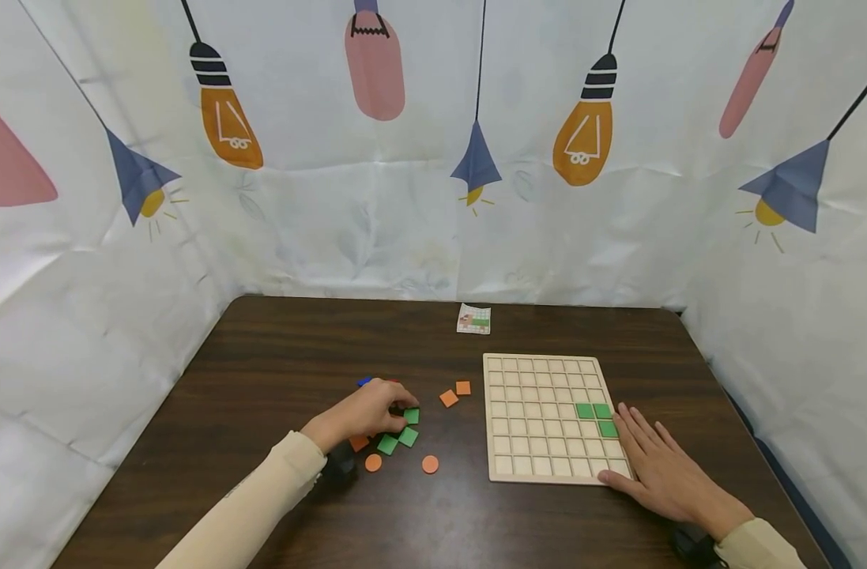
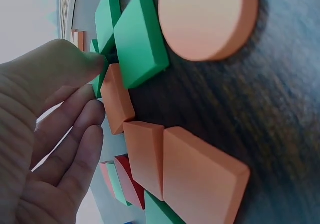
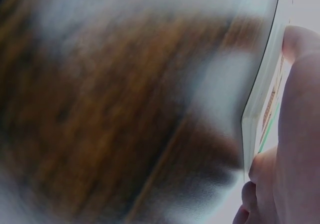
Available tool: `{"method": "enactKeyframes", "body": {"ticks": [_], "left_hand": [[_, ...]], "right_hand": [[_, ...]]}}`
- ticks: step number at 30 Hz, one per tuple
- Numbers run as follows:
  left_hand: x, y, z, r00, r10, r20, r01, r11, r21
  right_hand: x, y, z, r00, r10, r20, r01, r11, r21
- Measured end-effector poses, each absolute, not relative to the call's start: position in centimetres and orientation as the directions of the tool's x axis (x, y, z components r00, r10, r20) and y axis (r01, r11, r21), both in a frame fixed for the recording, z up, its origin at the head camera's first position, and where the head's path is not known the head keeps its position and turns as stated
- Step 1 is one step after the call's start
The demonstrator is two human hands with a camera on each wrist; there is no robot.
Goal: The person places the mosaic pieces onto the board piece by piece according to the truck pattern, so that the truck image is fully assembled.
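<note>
My left hand point(image 1: 376, 407) is over a loose pile of coloured tiles and pinches a green square tile point(image 1: 411, 415) between thumb and fingers; in the left wrist view the thumb partly hides it. Two more green tiles point(image 1: 408, 436) lie just below the hand, with orange tiles point(image 2: 200, 174) beside them. To the right lies a light wooden grid board point(image 1: 540, 468) with three green squares point(image 1: 585, 411) set in its right-hand cells. My right hand point(image 1: 661, 470) rests with straight, spread fingers along the board's right edge, its thumb at the near corner.
Two orange square tiles point(image 1: 463, 388) lie between pile and board. Two orange round tiles point(image 1: 430, 464) lie nearer me. Red and blue tiles point(image 1: 364, 382) show behind the left hand. A small printed picture card point(image 1: 473, 319) lies at the table's far edge, before a patterned curtain point(image 1: 419, 229).
</note>
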State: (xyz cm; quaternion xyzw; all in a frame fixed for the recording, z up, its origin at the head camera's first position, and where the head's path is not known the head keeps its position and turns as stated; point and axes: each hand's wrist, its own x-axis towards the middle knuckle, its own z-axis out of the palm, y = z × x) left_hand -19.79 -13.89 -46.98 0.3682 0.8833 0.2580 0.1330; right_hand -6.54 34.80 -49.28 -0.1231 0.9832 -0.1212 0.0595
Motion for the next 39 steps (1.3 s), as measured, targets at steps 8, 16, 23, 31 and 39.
{"method": "enactKeyframes", "body": {"ticks": [8, 16, 23, 31, 39], "left_hand": [[-19.8, -13.5, -47.0, -0.694, 0.719, -0.037, 0.585, 0.593, 0.554], [-19.8, -12.9, -47.0, -0.706, 0.707, -0.046, 0.570, 0.605, 0.556], [-19.8, -12.6, -47.2, -0.718, 0.694, -0.052, 0.558, 0.619, 0.553], [-19.9, -12.0, -47.1, -0.713, 0.700, -0.039, 0.574, 0.614, 0.541], [-20.0, -10.8, -46.6, -0.708, 0.705, -0.026, 0.592, 0.614, 0.522]], "right_hand": [[-6.5, 34.8, -49.3, -0.964, -0.256, -0.072, -0.232, 0.942, -0.242], [-6.6, 34.8, -49.2, -0.963, -0.260, -0.071, -0.235, 0.939, -0.251], [-6.5, 34.9, -49.3, -0.962, -0.267, -0.060, -0.247, 0.940, -0.237], [-6.5, 34.9, -49.5, -0.961, -0.271, -0.061, -0.252, 0.942, -0.221], [-6.4, 34.8, -49.2, -0.962, -0.270, -0.045, -0.254, 0.942, -0.219]]}}
